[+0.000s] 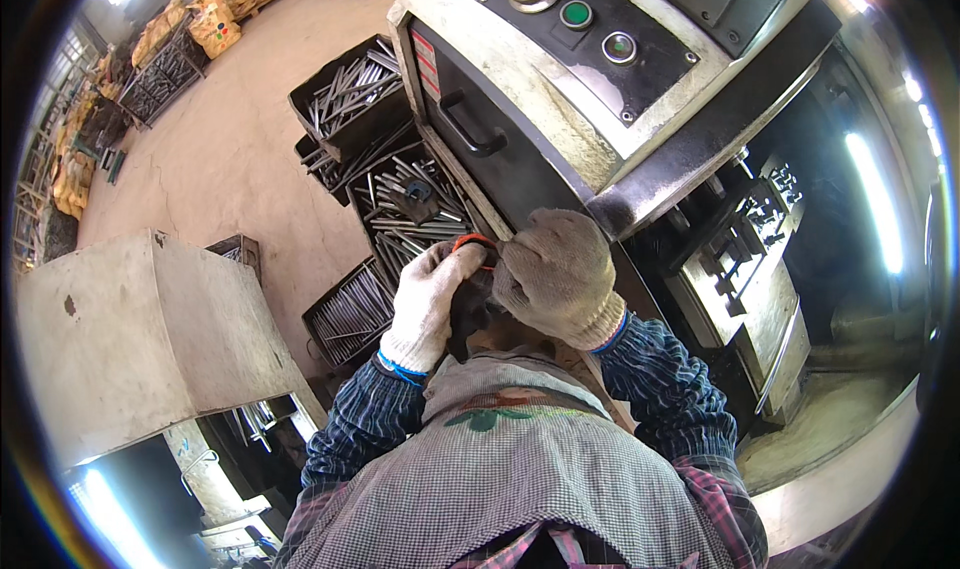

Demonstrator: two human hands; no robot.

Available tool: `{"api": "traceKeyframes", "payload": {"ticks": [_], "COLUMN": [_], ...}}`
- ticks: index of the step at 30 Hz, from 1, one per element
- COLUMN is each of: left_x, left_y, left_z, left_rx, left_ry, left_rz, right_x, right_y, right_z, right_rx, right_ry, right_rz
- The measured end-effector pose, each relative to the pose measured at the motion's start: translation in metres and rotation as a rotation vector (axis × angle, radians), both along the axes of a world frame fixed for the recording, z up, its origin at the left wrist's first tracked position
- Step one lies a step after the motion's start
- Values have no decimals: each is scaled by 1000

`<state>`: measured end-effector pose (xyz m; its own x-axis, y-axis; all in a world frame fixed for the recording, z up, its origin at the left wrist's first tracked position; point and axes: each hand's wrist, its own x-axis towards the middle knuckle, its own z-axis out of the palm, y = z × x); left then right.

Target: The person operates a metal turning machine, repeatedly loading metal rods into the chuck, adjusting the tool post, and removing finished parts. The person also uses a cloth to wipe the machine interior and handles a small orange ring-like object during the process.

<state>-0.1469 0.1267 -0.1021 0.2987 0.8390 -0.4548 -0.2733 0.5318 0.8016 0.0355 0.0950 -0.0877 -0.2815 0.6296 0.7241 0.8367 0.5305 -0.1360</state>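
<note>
Both hands wear knitted work gloves and meet in front of my apron. My left hand (428, 304), in a pale glove, is closed with thumb and fingers on a small orange, curved thing (474, 240) with a dark inner part; its kind does not show. My right hand (560, 274), in a dirtier grey-brown glove, is curled into a fist right beside it. Whatever its fingers hold is hidden. Beyond the hands, a dark block-like piece (416, 201) rests on metal rods in a bin (370, 231).
Another bin of rods (350, 99) stands farther off, and a crate of rods (350, 312) sits to the left. Ahead is a machine panel with a green button (576, 14) and a door handle (468, 127). Metal fixtures (745, 269) fill the lit machine bay at right.
</note>
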Motion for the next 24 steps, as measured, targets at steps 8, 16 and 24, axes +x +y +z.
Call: {"api": "traceKeyframes", "payload": {"ticks": [8,16,24], "left_x": [-10,-31,-25], "left_y": [-6,0,19], "left_z": [1,1,-14], "left_rx": [-47,269,249], "left_ry": [-293,-378,-293], "left_rz": [-175,-210,-612], "right_x": [9,24,11], "right_y": [-16,-31,-34], "right_z": [-1,0,1], "right_rx": [-145,-320,-483], "right_ry": [450,673,930], "right_rz": [13,-113,-109]}}
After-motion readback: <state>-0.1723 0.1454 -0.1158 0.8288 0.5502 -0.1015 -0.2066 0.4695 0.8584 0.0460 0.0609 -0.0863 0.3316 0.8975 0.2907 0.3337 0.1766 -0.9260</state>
